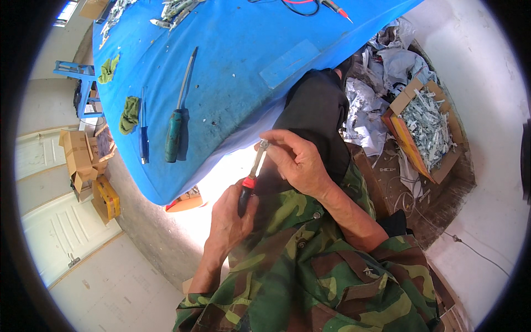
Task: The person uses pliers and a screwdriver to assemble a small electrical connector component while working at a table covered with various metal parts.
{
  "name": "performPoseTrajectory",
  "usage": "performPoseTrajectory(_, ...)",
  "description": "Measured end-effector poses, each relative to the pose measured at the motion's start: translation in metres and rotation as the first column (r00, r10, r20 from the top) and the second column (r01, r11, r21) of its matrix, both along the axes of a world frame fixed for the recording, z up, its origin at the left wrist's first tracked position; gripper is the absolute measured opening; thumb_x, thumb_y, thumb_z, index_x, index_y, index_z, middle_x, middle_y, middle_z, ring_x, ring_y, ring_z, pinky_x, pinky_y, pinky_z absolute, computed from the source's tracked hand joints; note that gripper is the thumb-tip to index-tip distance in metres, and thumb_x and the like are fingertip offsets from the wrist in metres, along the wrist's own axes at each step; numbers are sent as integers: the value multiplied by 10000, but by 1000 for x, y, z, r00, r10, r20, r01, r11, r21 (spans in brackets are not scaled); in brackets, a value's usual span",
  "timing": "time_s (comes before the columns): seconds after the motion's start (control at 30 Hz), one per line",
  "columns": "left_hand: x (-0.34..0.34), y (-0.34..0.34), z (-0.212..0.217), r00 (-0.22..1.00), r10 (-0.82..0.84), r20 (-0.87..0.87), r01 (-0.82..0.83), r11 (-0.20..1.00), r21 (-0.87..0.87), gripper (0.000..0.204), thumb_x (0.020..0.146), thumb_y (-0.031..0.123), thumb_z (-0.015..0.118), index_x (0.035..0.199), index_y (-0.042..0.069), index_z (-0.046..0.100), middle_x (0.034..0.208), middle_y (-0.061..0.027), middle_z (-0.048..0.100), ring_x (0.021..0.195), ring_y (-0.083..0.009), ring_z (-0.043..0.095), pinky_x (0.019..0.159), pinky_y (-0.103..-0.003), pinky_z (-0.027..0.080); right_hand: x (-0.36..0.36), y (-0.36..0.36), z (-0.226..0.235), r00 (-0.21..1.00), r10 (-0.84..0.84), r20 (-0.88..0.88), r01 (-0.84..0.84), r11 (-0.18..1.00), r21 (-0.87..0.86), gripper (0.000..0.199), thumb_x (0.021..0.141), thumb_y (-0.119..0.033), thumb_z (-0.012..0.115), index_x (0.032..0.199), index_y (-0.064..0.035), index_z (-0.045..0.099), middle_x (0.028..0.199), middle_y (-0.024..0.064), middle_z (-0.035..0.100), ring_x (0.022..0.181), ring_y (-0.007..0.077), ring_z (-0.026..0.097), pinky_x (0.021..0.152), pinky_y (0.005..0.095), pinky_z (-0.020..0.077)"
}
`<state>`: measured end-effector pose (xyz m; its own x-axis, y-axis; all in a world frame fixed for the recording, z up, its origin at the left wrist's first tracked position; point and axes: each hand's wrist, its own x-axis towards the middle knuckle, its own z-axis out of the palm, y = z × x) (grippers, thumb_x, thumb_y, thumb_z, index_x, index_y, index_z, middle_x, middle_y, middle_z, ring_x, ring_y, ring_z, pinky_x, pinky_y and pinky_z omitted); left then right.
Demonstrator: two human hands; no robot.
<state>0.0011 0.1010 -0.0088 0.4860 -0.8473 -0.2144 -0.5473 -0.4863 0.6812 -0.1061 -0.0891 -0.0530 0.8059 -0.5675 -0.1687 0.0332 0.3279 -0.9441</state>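
My left hand (228, 214) is closed round the black and red handle of a hand tool (248, 185), whose flat metal shaft points up and away from me; its exact kind I cannot make out. At the shaft's far end sits a small silvery metal piece (264, 144). The thumb and forefinger of my right hand (300, 164) pinch that piece from the right side. Both hands are held above my lap, just off the near edge of the blue-covered table (232, 72).
On the table lie a green-handled screwdriver (173, 133), a thin blue-handled one (144, 138), green cloths (129, 115), a metal heap (176, 12) and a red test probe (338, 10). Right stands a carton (406, 141) of metal strips near plastic bags (365, 113). Cartons (80, 152) stand left.
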Motion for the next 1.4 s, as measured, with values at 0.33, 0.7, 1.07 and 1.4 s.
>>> performPoseTrajectory(0.33,0,-2,4,999,13,39,-14,999,29,343,955,79,658,1285,10,596,1001,-199,675,848,-361,667,770,-429,529,2,5,-8,997,-27,69,29,999,-27,204,1032,-84,607,1216,5,598,1088,82,756,653,39,583,526,207,454)
performPoseTrajectory(0.7,1,-3,2,999,13,29,-14,1000,20,341,948,67,663,1278,11,601,992,-201,672,841,-359,664,761,-409,529,3,4,-5,999,-30,42,29,999,25,197,1044,-83,583,1218,8,590,1086,83,756,610,41,559,522,207,449)
performPoseTrajectory(1.07,68,9,33,883,437,173,-394,889,-236,415,950,154,712,1300,-40,604,938,-97,674,786,-159,622,686,-313,496,8,-17,29,997,-68,47,61,989,133,377,986,-38,604,1341,29,496,1159,144,710,891,117,652,805,275,540)
performPoseTrajectory(1.4,158,35,9,663,435,609,-454,881,-135,542,1044,456,587,1293,-24,628,1067,-187,685,973,-329,682,848,-414,537,29,-12,7,998,-70,-1,70,997,-44,252,1015,-56,592,1225,45,499,1068,145,736,808,115,662,741,262,537)
